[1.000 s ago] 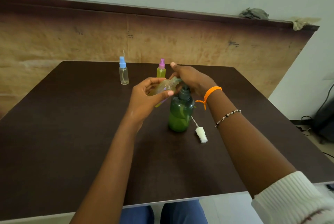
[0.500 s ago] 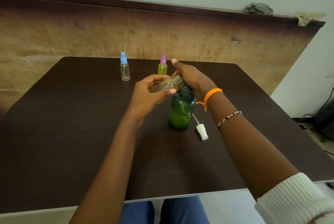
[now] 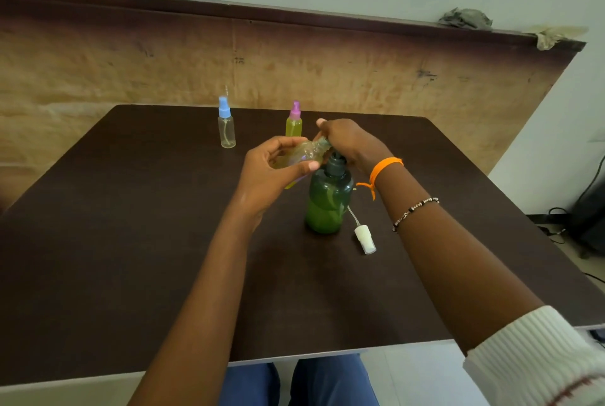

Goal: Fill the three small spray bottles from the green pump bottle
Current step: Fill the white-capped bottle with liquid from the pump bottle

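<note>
Little had moved: left hand [image 3: 278, 173] still gripped the tilted, uncapped spray bottle [image 3: 302, 155] under the green pump bottle [image 3: 328, 201]'s spout, right hand [image 3: 348, 143] pressing its pump.

On a dark table [image 3: 131, 242], the left hand [image 3: 275, 173] grips an uncapped small spray bottle [image 3: 302, 156], tilted with its mouth at the green pump bottle [image 3: 327, 206]'s nozzle. The right hand [image 3: 347, 143] rests on the pump head. A white spray cap [image 3: 365, 238] with its tube lies at the pump bottle's four o'clock. At eleven o'clock stands a blue-capped bottle [image 3: 226, 125], clear; at twelve, a pink-capped bottle [image 3: 294, 122], yellow-green.
</note>
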`<action>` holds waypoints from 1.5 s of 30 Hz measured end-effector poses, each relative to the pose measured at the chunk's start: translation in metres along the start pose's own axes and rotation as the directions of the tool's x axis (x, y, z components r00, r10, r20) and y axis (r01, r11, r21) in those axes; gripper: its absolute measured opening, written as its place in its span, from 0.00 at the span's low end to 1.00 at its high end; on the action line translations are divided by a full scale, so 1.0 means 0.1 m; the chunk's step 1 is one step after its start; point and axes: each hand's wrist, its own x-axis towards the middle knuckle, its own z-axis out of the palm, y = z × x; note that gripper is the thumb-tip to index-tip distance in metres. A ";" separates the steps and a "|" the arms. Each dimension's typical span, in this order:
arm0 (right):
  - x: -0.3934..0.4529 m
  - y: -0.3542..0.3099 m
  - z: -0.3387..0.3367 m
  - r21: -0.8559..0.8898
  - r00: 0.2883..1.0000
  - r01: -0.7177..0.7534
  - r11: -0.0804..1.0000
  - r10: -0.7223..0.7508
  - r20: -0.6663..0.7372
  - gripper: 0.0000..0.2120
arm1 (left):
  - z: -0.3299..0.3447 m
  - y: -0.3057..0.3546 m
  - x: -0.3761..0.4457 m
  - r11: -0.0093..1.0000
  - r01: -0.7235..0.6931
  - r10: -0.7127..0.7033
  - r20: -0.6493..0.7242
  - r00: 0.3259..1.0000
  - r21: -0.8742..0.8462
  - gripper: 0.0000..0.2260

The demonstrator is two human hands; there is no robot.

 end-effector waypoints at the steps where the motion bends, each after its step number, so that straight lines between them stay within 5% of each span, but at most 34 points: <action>1: 0.00 0.00 0.00 -0.020 1.000 0.012 1.000 -0.012 0.000 0.18 | 0.00 0.00 0.00 1.000 0.003 -0.003 -0.002 1.000 -0.001 0.15; 7: -0.05 -0.11 -0.08 -0.090 0.988 -0.026 0.996 0.040 0.152 0.24 | -0.04 0.03 -0.01 1.000 0.008 -0.008 0.007 1.000 0.012 0.16; 12: 0.05 -0.01 -0.01 0.020 0.997 -0.048 0.999 0.047 0.069 0.19 | -0.03 0.01 0.01 1.000 0.006 -0.006 0.014 1.000 0.000 0.16; 16: 0.07 0.00 0.00 -0.118 0.998 0.008 0.993 -0.001 0.062 0.17 | -0.02 0.00 0.00 1.000 0.004 -0.004 0.029 1.000 -0.010 0.16; 24: 0.09 0.04 -0.04 0.093 0.985 0.018 0.995 -0.033 0.167 0.19 | -0.05 0.01 0.00 1.000 0.004 -0.005 0.030 1.000 0.006 0.16; 30: 0.11 0.03 -0.04 -0.012 0.992 0.038 0.999 -0.036 0.122 0.21 | -0.02 0.02 0.00 1.000 0.020 -0.020 0.028 0.999 0.008 0.16; 35: 0.04 -0.09 -0.10 -0.081 0.963 0.000 0.997 0.022 0.269 0.23 | -0.05 0.03 -0.02 1.000 0.020 -0.020 0.029 0.999 0.015 0.15; 40: 0.11 0.01 -0.03 0.069 0.984 -0.002 0.998 -0.010 0.176 0.20 | -0.05 -0.01 -0.03 1.000 0.016 -0.016 0.006 1.000 -0.004 0.15; 45: 0.08 -0.03 -0.05 -0.068 0.990 0.028 0.997 -0.019 0.140 0.18 | -0.01 0.01 -0.02 1.000 0.010 -0.010 0.015 1.000 -0.010 0.15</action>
